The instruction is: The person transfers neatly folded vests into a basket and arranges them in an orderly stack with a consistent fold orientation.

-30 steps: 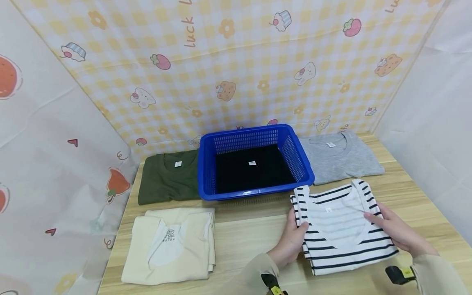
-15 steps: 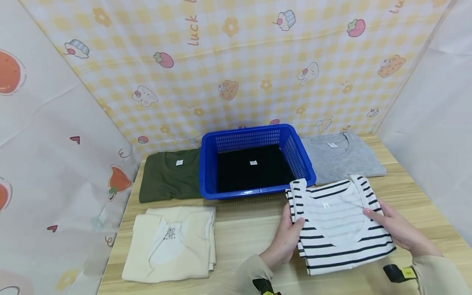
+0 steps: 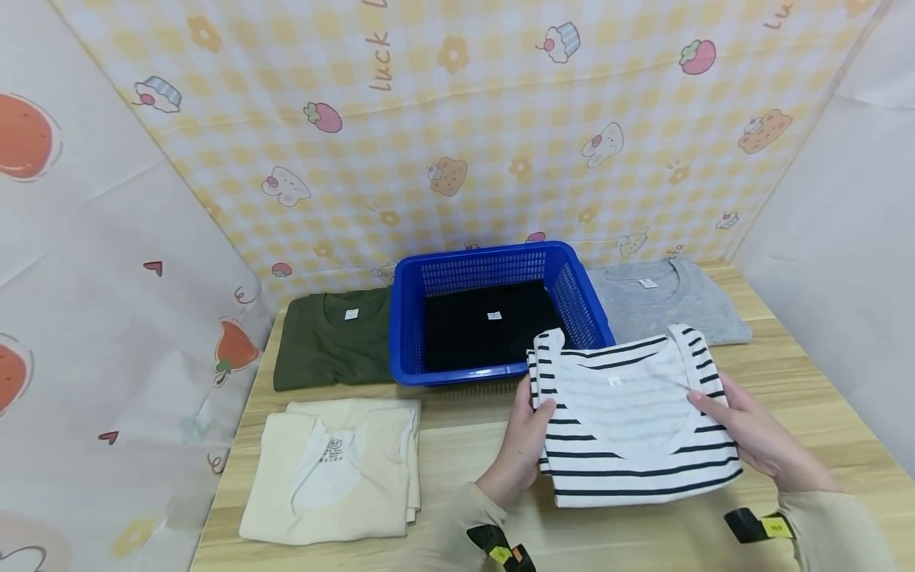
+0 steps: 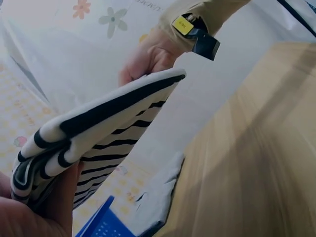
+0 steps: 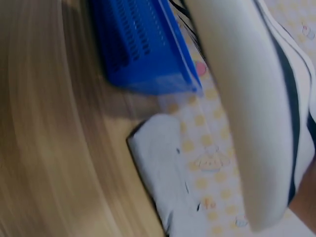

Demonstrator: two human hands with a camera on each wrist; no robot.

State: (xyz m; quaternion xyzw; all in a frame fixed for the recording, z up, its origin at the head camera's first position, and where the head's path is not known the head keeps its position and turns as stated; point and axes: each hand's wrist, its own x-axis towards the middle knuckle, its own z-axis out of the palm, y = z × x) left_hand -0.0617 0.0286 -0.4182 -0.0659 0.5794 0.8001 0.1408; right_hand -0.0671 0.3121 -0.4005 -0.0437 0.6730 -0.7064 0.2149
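Observation:
A folded black-and-white striped shirt (image 3: 636,469) is held above the table's right half, its white neckline facing up. My left hand (image 3: 520,441) grips its left edge, thumb on top. At the opposite edge my right hand (image 3: 761,433) pinches it, thumb over the fabric. Seen from the left wrist, the folded layers of the striped shirt (image 4: 103,113) stand clear of the wooden surface. Just behind, a blue plastic basket (image 3: 457,373) holds a folded black shirt (image 3: 486,338); the striped shirt overlaps its front right corner in the head view.
A dark green folded shirt (image 3: 329,349) lies left of the basket, a grey one (image 3: 650,310) to the right. The cream folded shirt (image 3: 379,496) sits at the front left of the wooden table (image 3: 457,461). A checked backdrop (image 3: 500,119) rises behind.
Both hands have carried the striped shirt left and slightly forward, nearer the basket. The head view has shifted a little; the other shirts and the basket stay put.

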